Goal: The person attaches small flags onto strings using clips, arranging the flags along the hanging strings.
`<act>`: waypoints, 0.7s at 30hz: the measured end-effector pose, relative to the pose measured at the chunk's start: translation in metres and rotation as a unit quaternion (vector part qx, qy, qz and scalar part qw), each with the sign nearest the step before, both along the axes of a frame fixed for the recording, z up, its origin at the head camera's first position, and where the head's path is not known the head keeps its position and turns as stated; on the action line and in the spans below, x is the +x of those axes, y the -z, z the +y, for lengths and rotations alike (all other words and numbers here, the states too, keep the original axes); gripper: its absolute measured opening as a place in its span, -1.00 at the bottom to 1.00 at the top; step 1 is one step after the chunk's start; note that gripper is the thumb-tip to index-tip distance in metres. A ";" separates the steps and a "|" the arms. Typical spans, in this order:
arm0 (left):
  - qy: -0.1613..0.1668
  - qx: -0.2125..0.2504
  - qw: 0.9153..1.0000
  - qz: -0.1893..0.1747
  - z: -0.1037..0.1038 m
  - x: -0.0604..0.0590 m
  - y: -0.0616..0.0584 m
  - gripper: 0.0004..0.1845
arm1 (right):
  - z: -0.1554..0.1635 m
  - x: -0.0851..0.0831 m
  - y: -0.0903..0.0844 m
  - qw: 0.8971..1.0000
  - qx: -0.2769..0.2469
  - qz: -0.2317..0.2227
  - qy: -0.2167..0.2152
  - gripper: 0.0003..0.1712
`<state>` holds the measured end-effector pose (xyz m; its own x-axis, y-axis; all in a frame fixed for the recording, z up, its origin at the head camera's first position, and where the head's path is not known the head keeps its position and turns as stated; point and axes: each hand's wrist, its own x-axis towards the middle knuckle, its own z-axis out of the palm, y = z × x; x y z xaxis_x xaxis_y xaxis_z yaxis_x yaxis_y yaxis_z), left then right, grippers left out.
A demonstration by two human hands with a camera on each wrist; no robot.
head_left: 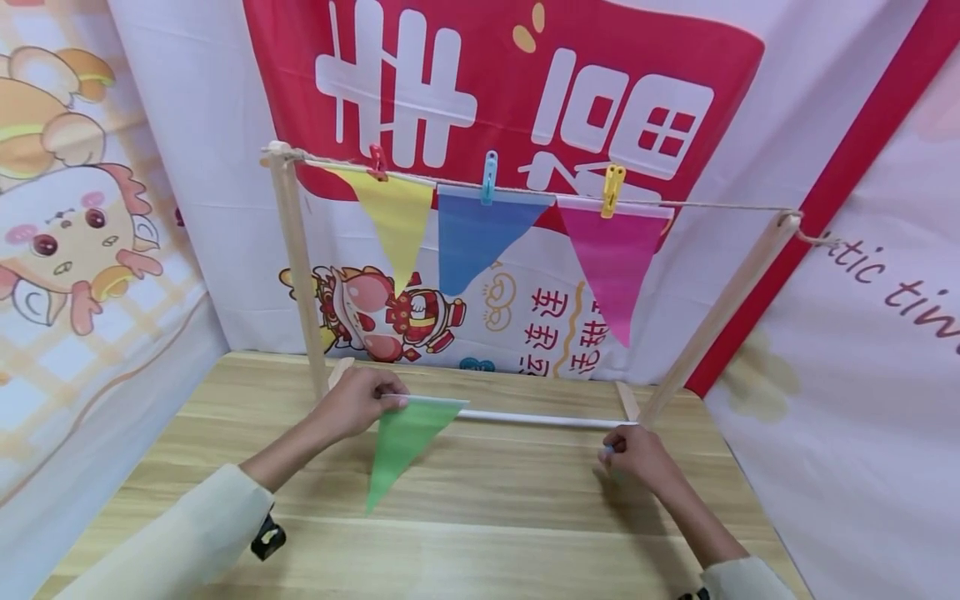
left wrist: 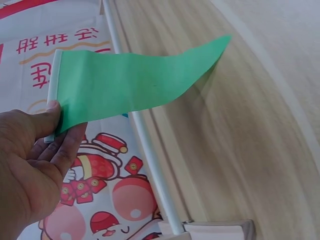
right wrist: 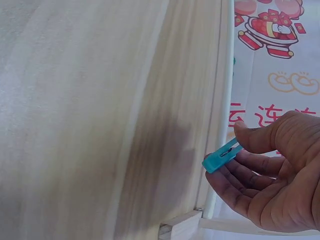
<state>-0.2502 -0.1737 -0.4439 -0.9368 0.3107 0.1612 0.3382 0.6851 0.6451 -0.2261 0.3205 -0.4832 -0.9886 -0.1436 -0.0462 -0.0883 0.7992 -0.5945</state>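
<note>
My left hand (head_left: 358, 402) pinches the white top edge of a green triangular flag (head_left: 401, 442), which hangs point down above the wooden table (head_left: 480, 517). The left wrist view shows thumb and fingers on the corner of the green flag (left wrist: 135, 85). My right hand (head_left: 633, 454) holds a small teal clothes peg (right wrist: 222, 156) between thumb and fingers, low near the table at the right. A string (head_left: 712, 206) runs between two wooden posts, and yellow (head_left: 393, 218), blue (head_left: 476, 237) and pink (head_left: 611, 262) flags are pegged to it.
A white rod (head_left: 540, 419) lies across the base of the wooden stand, between its left post (head_left: 300, 267) and its leaning right post (head_left: 720, 312). Printed cloth banners wall the table at the back and on both sides.
</note>
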 end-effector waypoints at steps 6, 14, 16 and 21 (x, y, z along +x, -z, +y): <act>0.000 0.007 1.000 -0.002 0.008 0.001 -0.013 -0.94 | 0.006 -0.002 -0.014 1.000 0.011 0.009 0.005 -0.70; 0.016 0.028 0.999 0.013 0.018 -0.001 -0.032 -0.93 | 0.013 -0.011 -0.037 1.000 0.015 0.018 0.006 -0.66; 0.020 0.031 0.999 0.022 0.021 -0.002 -0.037 -0.93 | 0.015 -0.014 -0.044 1.000 0.016 0.018 0.005 -0.62; 0.026 0.042 0.998 0.025 0.027 -0.002 -0.051 -0.94 | 0.016 -0.019 -0.061 1.000 0.023 0.020 -0.003 -0.55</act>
<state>-0.2525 -0.1468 -0.3932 -0.9094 0.3425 0.2358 0.4061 0.6092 0.6812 -0.2449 0.3362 -0.4219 -0.9889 -0.1484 -0.0125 -0.1168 0.8247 -0.5534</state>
